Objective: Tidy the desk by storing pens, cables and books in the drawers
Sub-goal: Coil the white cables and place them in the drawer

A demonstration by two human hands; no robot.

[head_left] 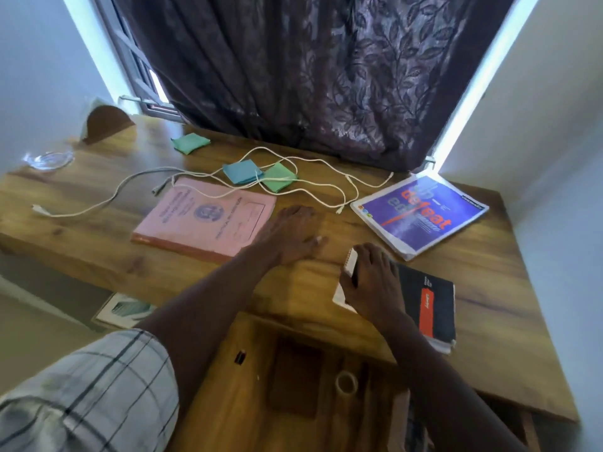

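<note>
The right grip [372,278] clamps the black spiral-bound notebook [430,301]; left of it, the left grip [293,236] lies flat, fingers apart, on the wooden surface [489,272].

The desk [98,243] bears three books: pink book [208,216], purple book [421,213], black notebook [427,301]; two white cables [98,205] [326,164]; two green squares [191,143] [280,179]; one blue square [241,171].

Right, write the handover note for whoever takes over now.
Left hand: flat on the desk, holding nothing.
Right hand: fingers curled over the spiral edge of the black notebook at the desk's front.
Also on the desk: pink book, purple book, white cables strewn across the middle.
Drawer below is open; a tape roll lies in it.
Done: nothing visibly stored. Left: three books and the cables; no pens seen.
</note>
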